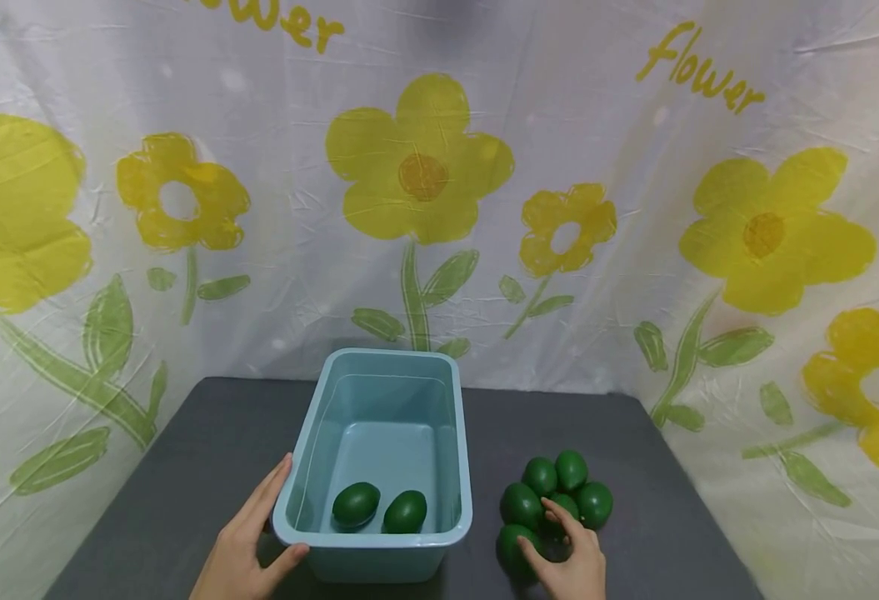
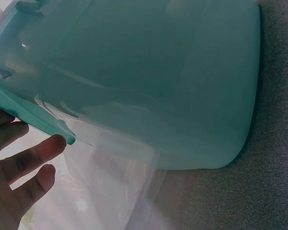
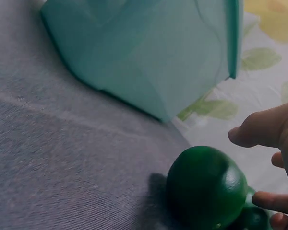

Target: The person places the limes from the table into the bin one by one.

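Note:
A light blue-green plastic bin (image 1: 379, 562) stands in the middle of the head view. Inside its near end lie two dark green limes (image 1: 356, 505). My left hand (image 1: 242, 542) spreads over the near left corner, fingers along the side rim and thumb at the front rim; the left wrist view shows the fingertips (image 2: 53, 146) right at the rim. To the right of the bin sits a cluster of several glossy limes (image 1: 595, 505). Over its near part is my right hand (image 1: 577, 567), thumb and fingers apart. In the right wrist view, the thumb (image 3: 259, 129) stands off the nearest lime (image 3: 204, 187).
Dark grey cloth (image 1: 244, 433) covers the table. Behind it and along both sides hangs a white sheet (image 1: 282, 208) printed with yellow flowers. The bin's tall side (image 3: 149, 57) stands between the two hands.

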`<state>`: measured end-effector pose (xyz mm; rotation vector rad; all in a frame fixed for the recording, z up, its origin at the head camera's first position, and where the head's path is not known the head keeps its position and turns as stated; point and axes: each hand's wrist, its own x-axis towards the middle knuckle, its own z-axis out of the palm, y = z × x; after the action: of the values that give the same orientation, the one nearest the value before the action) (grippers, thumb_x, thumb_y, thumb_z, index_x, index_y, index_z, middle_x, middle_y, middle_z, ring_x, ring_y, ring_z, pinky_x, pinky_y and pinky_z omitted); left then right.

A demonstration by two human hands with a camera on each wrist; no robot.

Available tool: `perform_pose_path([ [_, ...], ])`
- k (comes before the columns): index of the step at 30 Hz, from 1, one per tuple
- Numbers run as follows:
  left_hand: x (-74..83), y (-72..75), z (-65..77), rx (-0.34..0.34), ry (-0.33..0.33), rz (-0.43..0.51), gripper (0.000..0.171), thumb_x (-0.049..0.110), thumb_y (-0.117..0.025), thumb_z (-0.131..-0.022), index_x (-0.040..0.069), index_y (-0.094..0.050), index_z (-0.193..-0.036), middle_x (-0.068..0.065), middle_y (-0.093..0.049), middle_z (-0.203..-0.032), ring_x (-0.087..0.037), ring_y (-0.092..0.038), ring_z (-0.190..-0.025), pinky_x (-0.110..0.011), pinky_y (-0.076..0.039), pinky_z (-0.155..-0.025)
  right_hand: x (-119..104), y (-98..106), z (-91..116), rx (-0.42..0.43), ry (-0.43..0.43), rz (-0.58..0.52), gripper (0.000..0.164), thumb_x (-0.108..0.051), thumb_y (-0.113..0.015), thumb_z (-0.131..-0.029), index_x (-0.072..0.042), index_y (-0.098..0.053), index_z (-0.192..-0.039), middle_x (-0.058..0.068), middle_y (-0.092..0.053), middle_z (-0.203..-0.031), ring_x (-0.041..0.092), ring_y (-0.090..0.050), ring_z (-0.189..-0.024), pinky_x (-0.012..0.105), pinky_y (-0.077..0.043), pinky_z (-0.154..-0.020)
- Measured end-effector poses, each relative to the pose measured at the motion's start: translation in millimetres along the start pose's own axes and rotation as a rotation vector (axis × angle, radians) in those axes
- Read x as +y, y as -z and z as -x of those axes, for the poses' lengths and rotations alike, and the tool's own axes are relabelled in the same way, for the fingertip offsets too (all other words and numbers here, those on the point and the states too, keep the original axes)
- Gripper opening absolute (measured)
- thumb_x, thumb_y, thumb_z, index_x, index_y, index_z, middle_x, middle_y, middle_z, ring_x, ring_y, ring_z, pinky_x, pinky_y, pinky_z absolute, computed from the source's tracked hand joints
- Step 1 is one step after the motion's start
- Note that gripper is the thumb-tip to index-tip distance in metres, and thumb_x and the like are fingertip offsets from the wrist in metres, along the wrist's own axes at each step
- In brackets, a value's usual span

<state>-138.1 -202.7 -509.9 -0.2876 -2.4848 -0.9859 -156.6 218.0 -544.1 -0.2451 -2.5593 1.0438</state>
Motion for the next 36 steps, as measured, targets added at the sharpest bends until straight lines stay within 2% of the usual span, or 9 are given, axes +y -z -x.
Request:
perform_pose_path([
  [2, -0.8, -0.4, 0.1, -0.001, -0.002, 0.002, 0.100, 0.032, -0.089, -0.085, 0.021, -0.034, -0.168, -0.019, -0.051, -0.159, -0.025, -0.065, -0.107, -0.025, -0.055, -0.063, 3.4, -3.3, 2.0, 0.021, 0.049, 0.025, 0.060, -0.034, -0.097, -0.074, -0.018, -0.076, -0.129, 0.006, -0.078, -0.112, 0.024, -0.061, -0.095, 0.038, -0.051, -0.077],
  [9, -1.8, 0.0, 0.4, -0.001, -0.010, 0.011, 0.098, 0.031, -0.089, -0.086, 0.017, -0.036, -0.167, -0.019, -0.050, -0.160, -0.021, -0.063, -0.105, -0.025, -0.053, -0.062, 12.7, -13.1, 6.4, 0.101, 0.212, 0.083, 0.063, -0.024, -0.100, -0.066, -0.015, -0.077, -0.124, 0.007, -0.078, -0.109, 0.026, -0.062, -0.093, 0.048, -0.051, -0.077],
  [15, 0.0, 1.0, 0.2, -0.006, -0.002, 0.011, 0.099, 0.031, -0.088, -0.086, 0.018, -0.035, -0.168, -0.020, -0.050, -0.160, -0.025, -0.064, -0.106, -0.025, -0.054, -0.063, 12.8, -15.6, 7.7, 0.098, 0.302, 0.128, 0.062, -0.026, -0.100, -0.064, -0.016, -0.079, -0.121, 0.009, -0.078, -0.111, 0.024, -0.057, -0.088, 0.043, -0.050, -0.075],
  [21, 0.8, 1.9, 0.3, -0.002, -0.008, 0.020, 0.100, 0.029, -0.089, -0.085, 0.020, -0.034, -0.168, -0.019, -0.050, -0.160, -0.022, -0.063, -0.105, -0.025, -0.053, -0.063, 15.3, -18.2, 10.5, 0.105, 0.395, 0.204, 0.060, -0.031, -0.099, -0.061, -0.018, -0.080, -0.116, 0.005, -0.074, -0.103, 0.019, -0.053, -0.082, 0.040, -0.049, -0.069],
  [23, 0.7, 1.8, 0.6, -0.003, -0.008, 0.021, 0.100, 0.028, -0.089, -0.085, 0.020, -0.034, -0.168, -0.019, -0.050, -0.160, -0.022, -0.063, -0.105, -0.025, -0.053, -0.062, 16.2, -19.6, 13.0, 0.107, 0.402, 0.220, 0.058, -0.031, -0.099, -0.060, -0.019, -0.081, -0.114, 0.003, -0.074, -0.102, 0.019, -0.053, -0.082, 0.040, -0.049, -0.068],
  [29, 1.5, 1.7, 0.4, -0.015, 0.001, 0.022, 0.100, 0.031, -0.088, -0.086, 0.020, -0.033, -0.168, -0.019, -0.049, -0.160, -0.026, -0.064, -0.107, -0.025, -0.055, -0.063, 17.3, -18.0, 20.4, 0.049, 0.345, 0.250, 0.055, -0.032, -0.098, -0.061, -0.020, -0.081, -0.112, 0.004, -0.076, -0.102, 0.019, -0.053, -0.082, 0.041, -0.051, -0.069],
  [36, 1.6, 1.9, -0.4, -0.025, 0.011, 0.034, 0.100, 0.032, -0.088, -0.087, 0.021, -0.032, -0.169, -0.020, -0.048, -0.161, -0.031, -0.065, -0.110, -0.025, -0.058, -0.064, 22.8, -21.4, 21.1, 0.080, 0.362, 0.268, 0.058, -0.026, -0.098, -0.059, -0.019, -0.081, -0.114, 0.004, -0.077, -0.099, 0.017, -0.052, -0.079, 0.041, -0.052, -0.067],
])
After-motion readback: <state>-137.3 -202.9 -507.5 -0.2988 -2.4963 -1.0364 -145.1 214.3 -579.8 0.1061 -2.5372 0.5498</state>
